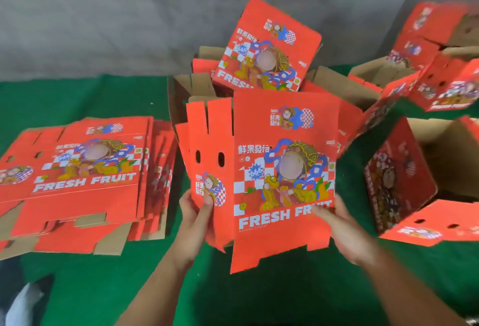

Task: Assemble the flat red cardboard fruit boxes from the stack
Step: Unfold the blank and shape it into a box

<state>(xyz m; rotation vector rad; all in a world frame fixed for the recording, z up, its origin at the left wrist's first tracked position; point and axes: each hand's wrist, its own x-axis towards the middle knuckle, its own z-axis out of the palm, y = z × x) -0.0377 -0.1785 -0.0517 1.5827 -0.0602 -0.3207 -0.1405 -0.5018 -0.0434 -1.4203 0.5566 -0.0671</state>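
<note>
I hold a red "FRESH FRUIT" cardboard box upright in the middle of the view, partly opened out, its narrow side panel with two oval holes turned to the left. My left hand grips the lower left corner of that side panel, thumb on the printed face. On the box's lower right edge my right hand holds it, thumb across the lettering. A stack of flat red boxes lies on the green cloth to the left.
Behind the held box several opened boxes stand with brown insides showing. More assembled boxes lie tipped at the right and in the upper right corner. A green cloth covers the floor, with a grey wall behind.
</note>
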